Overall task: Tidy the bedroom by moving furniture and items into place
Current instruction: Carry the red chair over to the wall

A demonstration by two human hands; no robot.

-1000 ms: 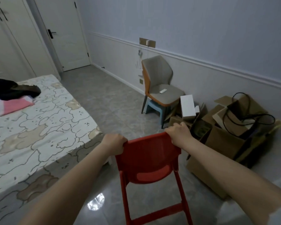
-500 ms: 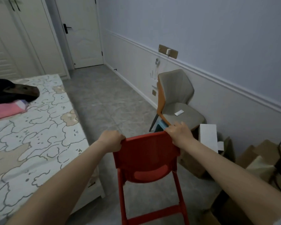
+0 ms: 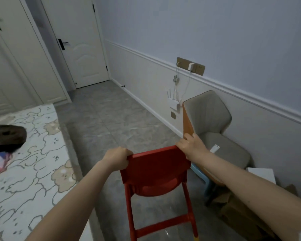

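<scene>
Here, both hands gripping red chair (image 3: 155, 169), unlabelled

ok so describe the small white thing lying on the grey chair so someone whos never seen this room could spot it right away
Find the right-hand wall with the white moulding rail and the grey padded chair with an orange back shell standing against it. On its seat, just beyond the right hand, lies a small white bar-shaped object. It is the only loose item on that seat.
</scene>
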